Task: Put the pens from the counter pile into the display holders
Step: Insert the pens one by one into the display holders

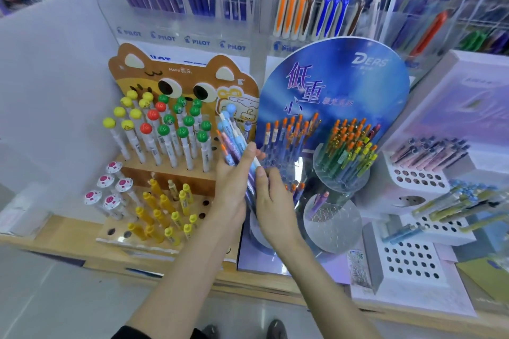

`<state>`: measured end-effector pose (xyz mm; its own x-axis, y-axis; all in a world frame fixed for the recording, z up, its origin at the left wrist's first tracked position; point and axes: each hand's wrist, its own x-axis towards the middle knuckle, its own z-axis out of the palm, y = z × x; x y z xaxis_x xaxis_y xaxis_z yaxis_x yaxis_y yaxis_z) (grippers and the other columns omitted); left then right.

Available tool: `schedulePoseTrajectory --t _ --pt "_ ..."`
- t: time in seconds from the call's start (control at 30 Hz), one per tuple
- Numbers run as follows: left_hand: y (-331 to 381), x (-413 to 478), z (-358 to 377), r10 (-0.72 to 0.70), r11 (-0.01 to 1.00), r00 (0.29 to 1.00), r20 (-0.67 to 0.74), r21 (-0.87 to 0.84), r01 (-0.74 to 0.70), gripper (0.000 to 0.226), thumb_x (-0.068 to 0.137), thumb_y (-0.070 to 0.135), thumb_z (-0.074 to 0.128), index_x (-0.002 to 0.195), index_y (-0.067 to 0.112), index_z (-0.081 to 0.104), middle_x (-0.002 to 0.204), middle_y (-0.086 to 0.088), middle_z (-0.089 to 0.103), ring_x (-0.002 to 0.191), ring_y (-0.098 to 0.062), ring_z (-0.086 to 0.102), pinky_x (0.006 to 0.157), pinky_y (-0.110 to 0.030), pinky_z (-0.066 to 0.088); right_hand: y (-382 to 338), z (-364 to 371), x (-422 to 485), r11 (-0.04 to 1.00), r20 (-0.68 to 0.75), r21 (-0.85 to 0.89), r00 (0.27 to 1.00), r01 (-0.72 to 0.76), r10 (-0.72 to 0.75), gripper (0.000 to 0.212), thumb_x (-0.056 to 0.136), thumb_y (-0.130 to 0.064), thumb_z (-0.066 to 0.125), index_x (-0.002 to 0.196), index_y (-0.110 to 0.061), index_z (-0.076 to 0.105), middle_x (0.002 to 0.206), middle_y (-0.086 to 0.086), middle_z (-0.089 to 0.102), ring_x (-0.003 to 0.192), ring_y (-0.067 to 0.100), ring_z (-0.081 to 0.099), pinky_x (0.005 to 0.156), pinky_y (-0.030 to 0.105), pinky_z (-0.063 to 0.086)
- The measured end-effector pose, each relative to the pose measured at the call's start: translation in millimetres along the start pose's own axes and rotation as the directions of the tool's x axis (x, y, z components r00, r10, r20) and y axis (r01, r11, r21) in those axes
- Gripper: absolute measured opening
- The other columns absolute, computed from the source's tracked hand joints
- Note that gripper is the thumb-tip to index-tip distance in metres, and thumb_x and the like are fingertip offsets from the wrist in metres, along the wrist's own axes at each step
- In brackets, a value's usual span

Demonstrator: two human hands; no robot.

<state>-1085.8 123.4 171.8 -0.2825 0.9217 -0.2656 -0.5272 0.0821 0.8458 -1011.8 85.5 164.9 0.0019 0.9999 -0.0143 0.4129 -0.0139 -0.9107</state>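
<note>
Now the left hand grips a bunch of blue and purple plastic pens; they stick up above its thumb. The right hand pinches their lower part.

Bare left hand, right hand, forearms uncovered; black sleeve at near-left elbow; dark shoes.

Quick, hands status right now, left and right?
Left hand: closed round a bunch of pens.
Right hand: thumb and fingers pinching that same bunch.
</note>
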Motion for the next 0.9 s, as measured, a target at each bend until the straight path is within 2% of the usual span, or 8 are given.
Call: schedulePoseTrajectory --t 0.13,0.2,0.3,0.43,0.6,0.67,0.77,0.9 --pt "1.0 -1.7 -3.3 -0.039 0.998 0.999 -0.001 -0.057 0.039 0.015 0.086 0.008 0.067 0.101 0.010 0.064 0.079 -0.001 0.072 0.073 -0.009 0.071 0.059 -0.022 0.055 4.6 10.9 2.0 1.000 -0.045 0.015 0.999 0.011 -0.011 0.041 0.102 -0.039 0.026 0.093 -0.010 0.054 0.073 0.004 0.059 0.068 0.011 0.053 0.060 0.029 0.038" --pt "1.0 -1.2 -7.3 -0.046 0.997 0.998 0.044 -0.057 0.049 0.014 0.084 0.006 0.067 0.095 0.012 0.070 0.080 -0.001 0.074 0.075 -0.012 0.071 0.061 -0.022 0.055 8.1 10.8 6.2 0.999 -0.045 0.038 0.999 0.019 -0.018 0.043 0.103 -0.038 0.025 0.100 -0.011 0.058 0.085 0.007 0.066 0.077 0.011 0.059 0.071 0.033 0.046" --pt "1.4 -1.7 -10.7 -0.086 0.991 0.986 0.144 -0.092 0.100 0.015 0.082 0.013 0.066 0.092 0.019 0.076 0.087 -0.001 0.075 0.083 -0.014 0.071 0.067 -0.024 0.056 13.1 7.9 10.7 0.983 -0.002 0.181 1.000 0.024 -0.024 0.040 0.104 -0.037 0.026 0.104 -0.019 0.062 0.092 -0.001 0.069 0.087 0.011 0.063 0.073 0.029 0.050" --pt "4.7 0.8 -13.9 -0.099 0.980 0.952 0.290 -0.137 0.144 0.040 0.077 0.022 0.064 0.115 0.012 0.061 0.099 -0.003 0.074 0.090 -0.015 0.069 0.073 -0.025 0.056 13.3 2.6 9.9 0.945 0.061 0.320 0.997 -0.062 0.045 0.039 0.102 -0.045 0.028 0.080 -0.034 0.058 0.057 -0.019 0.059 0.054 -0.003 0.054 0.048 0.011 0.038" --pt "7.2 1.3 -18.1 -0.025 0.996 0.909 0.415 -0.068 0.059 0.062 0.073 0.027 0.073 0.127 0.006 0.049 0.105 -0.006 0.071 0.099 -0.021 0.069 0.079 -0.029 0.055 10.6 -6.5 9.0 0.779 0.319 0.513 0.923 -0.361 0.217 0.060 0.093 -0.065 0.033 0.063 -0.017 0.052 0.046 0.001 0.038 0.034 0.010 0.027 0.037 0.013 0.022" --pt "7.1 1.5 -14.8 -0.031 0.995 0.921 0.389 -0.074 0.065 0.072 0.064 0.027 0.083 0.125 0.006 0.050 0.102 -0.007 0.066 0.086 -0.019 0.071 0.073 -0.029 0.056 10.8 -6.9 8.3 0.771 0.398 0.489 0.891 -0.407 0.219 0.066 0.090 -0.071 0.033 0.061 -0.015 0.051 0.045 0.004 0.037 0.034 0.012 0.027 0.037 0.015 0.022" --pt "-0.8 3.1 -9.4 -0.010 0.990 0.978 0.210 -0.137 0.040 0.047 0.078 0.003 0.068 0.123 0.006 0.054 0.078 -0.001 0.059 0.052 -0.009 0.056 0.058 -0.025 0.053 11.1 -3.4 6.3 0.813 0.373 0.426 0.896 -0.397 0.241 0.068 0.086 -0.070 0.035 0.072 -0.010 0.061 0.057 0.014 0.047 0.043 0.016 0.044 0.041 0.021 0.033" --pt "-8.5 4.1 -6.6 -0.125 0.976 0.992 0.008 -0.177 0.125 0.032 0.089 0.000 0.057 0.120 0.002 0.051 0.064 -0.002 0.053 0.044 -0.008 0.056 0.050 -0.022 0.051 17.3 -0.5 3.2 0.843 0.254 0.346 0.906 -0.413 0.340 0.062 0.098 -0.057 0.030 0.085 -0.008 0.067 0.068 0.014 0.061 0.059 0.024 0.057 0.057 0.033 0.044"
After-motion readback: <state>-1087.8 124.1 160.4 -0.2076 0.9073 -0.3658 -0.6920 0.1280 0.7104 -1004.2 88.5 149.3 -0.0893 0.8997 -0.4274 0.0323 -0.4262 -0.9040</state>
